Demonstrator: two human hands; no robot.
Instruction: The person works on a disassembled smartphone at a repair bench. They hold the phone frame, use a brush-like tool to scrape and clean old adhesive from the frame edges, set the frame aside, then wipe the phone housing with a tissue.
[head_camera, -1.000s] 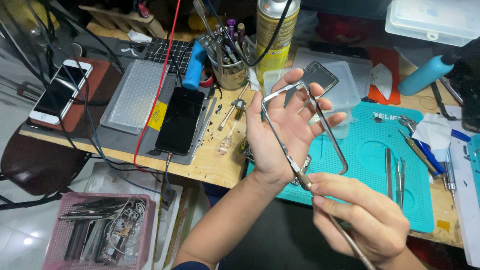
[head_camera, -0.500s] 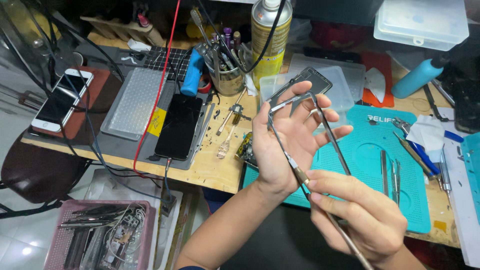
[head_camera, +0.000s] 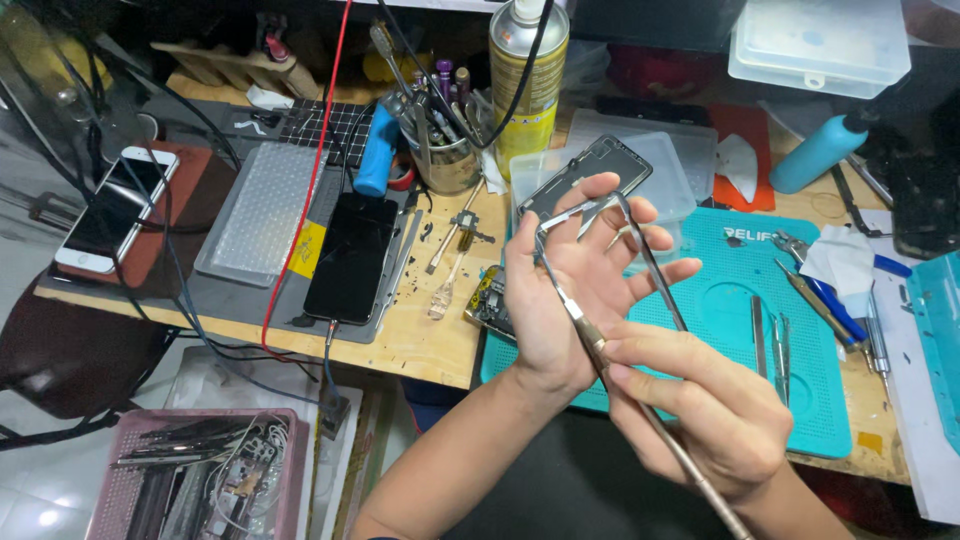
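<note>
Item: thin phone frame (head_camera: 640, 250), dark metal, held above the teal work mat (head_camera: 830, 400) at the front edge of the wooden bench (head_camera: 420, 340).

Risk: the frame is judged liable to bend or kink if the blade is levered too hard against its narrow rail; a slip of the tip would likely be taken by the supporting palm. The frame could also be dropped onto the mat, since it is pinched at one end only.

Left hand (head_camera: 570, 290): palm up, fingers spread wide, thumb and forefinger closed on the frame's upper corner.

Right hand (head_camera: 700, 410): fingers drawn together around the metal handle of a slim scalpel-type tool (head_camera: 580, 325), its tip laid along the frame near the left thumb.

Adjacent: black phone (head_camera: 350, 255), tweezers (head_camera: 770, 340), spray can (head_camera: 528, 70).
</note>
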